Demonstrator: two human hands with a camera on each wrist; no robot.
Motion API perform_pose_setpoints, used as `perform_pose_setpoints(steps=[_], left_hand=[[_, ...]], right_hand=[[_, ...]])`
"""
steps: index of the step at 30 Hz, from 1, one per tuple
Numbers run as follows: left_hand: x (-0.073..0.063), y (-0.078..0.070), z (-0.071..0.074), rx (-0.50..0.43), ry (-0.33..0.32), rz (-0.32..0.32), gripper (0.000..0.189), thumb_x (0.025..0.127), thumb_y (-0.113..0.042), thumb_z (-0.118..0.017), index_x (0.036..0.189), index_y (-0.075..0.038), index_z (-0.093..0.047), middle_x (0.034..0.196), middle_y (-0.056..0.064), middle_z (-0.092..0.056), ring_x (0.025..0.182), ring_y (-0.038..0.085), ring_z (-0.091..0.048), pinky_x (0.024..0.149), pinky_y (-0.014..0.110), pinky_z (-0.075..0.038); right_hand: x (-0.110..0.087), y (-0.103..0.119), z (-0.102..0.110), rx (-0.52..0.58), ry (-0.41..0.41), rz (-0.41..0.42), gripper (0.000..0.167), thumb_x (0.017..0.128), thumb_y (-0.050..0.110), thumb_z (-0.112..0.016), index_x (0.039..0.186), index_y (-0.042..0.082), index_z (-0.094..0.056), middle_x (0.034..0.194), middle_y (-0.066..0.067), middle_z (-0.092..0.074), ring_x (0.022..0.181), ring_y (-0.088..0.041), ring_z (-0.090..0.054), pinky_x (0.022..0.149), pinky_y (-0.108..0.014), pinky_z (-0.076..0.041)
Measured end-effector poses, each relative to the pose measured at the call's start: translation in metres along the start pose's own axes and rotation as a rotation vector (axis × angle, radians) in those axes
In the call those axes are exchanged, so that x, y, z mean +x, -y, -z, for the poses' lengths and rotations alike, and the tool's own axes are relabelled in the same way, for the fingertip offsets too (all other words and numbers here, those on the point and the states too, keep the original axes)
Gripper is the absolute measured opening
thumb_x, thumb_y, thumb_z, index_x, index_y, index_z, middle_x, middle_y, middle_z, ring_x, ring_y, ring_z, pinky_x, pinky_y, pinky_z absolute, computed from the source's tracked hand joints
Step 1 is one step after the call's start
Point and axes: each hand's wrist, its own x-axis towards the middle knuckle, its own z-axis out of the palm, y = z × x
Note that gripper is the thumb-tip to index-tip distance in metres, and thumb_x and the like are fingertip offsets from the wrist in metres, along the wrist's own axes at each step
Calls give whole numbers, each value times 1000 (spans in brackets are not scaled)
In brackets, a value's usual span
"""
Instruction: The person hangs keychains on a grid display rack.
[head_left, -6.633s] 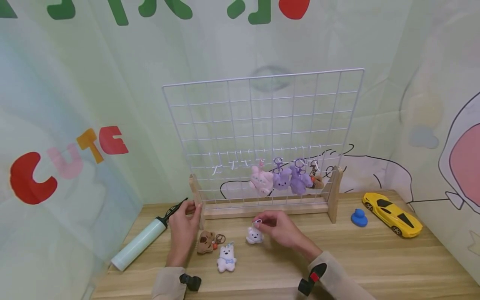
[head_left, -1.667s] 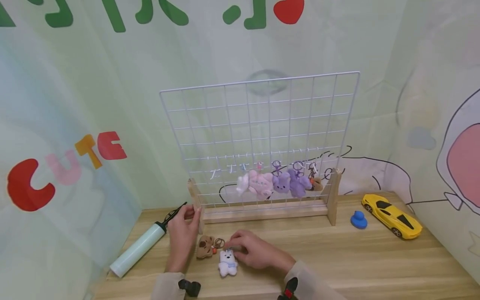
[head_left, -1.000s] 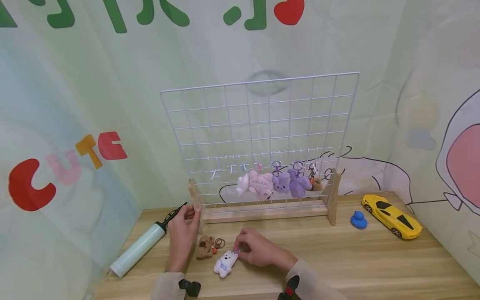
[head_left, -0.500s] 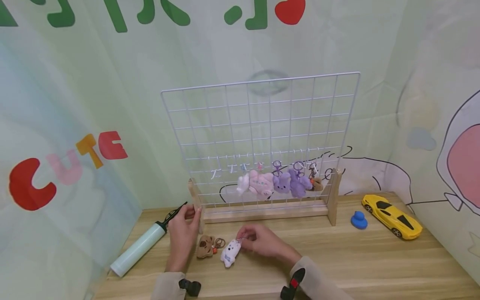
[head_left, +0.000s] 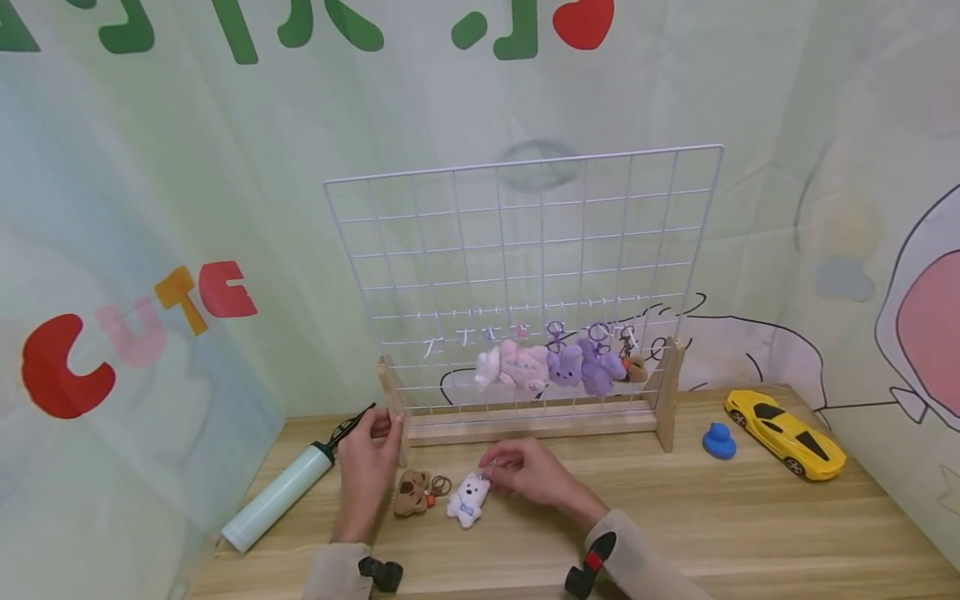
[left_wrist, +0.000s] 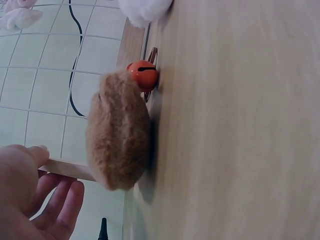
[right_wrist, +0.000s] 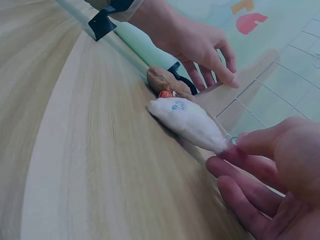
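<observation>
My left hand [head_left: 367, 457] holds the left wooden upright of a white wire grid rack [head_left: 525, 427], thumb on one side and fingers on the other in the left wrist view. Between the thumb and fingertips of my right hand [head_left: 538, 477] is the ring end of a white plush bear keychain [head_left: 468, 500] with a blue bow. The bear's body leans down-left, close over the table. Just left of it lies a brown plush keychain [head_left: 411, 493] with an orange bell [left_wrist: 143, 76]. On the rack hang white [head_left: 487, 368], pink [head_left: 523, 367], purple [head_left: 599, 371] and brown [head_left: 636, 368] plush keychains.
Bare white hooks [head_left: 432, 347] show on the rack's left part. A pale green hand pump [head_left: 277, 496] lies left of my left hand. At the right are a small blue duck [head_left: 719, 442] and a yellow toy car [head_left: 785, 435]. A printed curtain surrounds the table.
Another white plush keychain, earlier in my right hand, now hangs on the rack. My right hand has since pinched the bow-tied bear and drawn it slightly up and right. The left hand stays put.
</observation>
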Motion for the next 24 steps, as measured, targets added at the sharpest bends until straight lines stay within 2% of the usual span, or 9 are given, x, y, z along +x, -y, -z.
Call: perform_pose_setpoints(steps=[4, 8, 13, 16, 19, 21, 24], left_hand=[[0, 0, 0, 1, 2, 3, 21, 103, -23, -78, 110, -3, -74, 104, 18, -82, 94, 33, -81, 76, 48, -69], [0, 1, 0, 6, 4, 9, 21, 103, -22, -77, 111, -3, -74, 105, 18, -82, 95, 33, -81, 78, 49, -69], [0, 1, -1, 11, 6, 8, 22, 104, -23, -76, 112, -3, -74, 105, 18, -82, 96, 34, -81, 80, 50, -69], [0, 1, 0, 12, 5, 7, 22, 104, -24, -77, 112, -3, -74, 105, 18, -82, 96, 34, -81, 79, 50, -69], [0, 1, 0, 8, 4, 6, 22, 103, -23, -77, 111, -3, -74, 105, 18, -82, 95, 34, -81, 79, 50, -69], [0, 0, 0, 6, 4, 5, 22, 103, -23, -78, 111, -3, -74, 105, 18, -82, 95, 34, -81, 79, 50, -69], [0, -1, 0, 12, 3, 2, 22, 103, -23, -77, 111, -3, -74, 105, 18, -82, 96, 34, -81, 79, 50, -69]], right_hand=[[0, -1, 1, -9, -64, 11, 14, 101, 22, -78, 112, 13, -80, 97, -5, -82, 74, -18, -73, 59, -26, -60], [1, -2, 2, -38, -151, 55, 10, 99, 22, -81, 106, 15, -80, 99, -5, -82, 78, -15, -74, 58, -27, -61], [1, -1, 4, -86, -226, 84, 7, 97, 15, -82, 104, 16, -81, 102, -2, -83, 87, -10, -76, 72, -25, -63], [2, 0, 5, -86, -244, 94, 16, 97, 11, -81, 113, 13, -81, 105, -4, -83, 91, -11, -77, 82, -24, -63], [3, 1, 6, -24, -261, 78, 32, 97, 11, -81, 129, 10, -75, 105, -7, -84, 93, -13, -79, 84, -24, -64], [4, 2, 7, 39, -279, 62, 39, 97, 12, -82, 134, 7, -71, 103, -9, -84, 93, -15, -80, 83, -23, -65], [5, 4, 8, 117, -311, 28, 34, 97, 17, -84, 126, 5, -70, 102, -10, -85, 94, -14, -81, 82, -21, -63]])
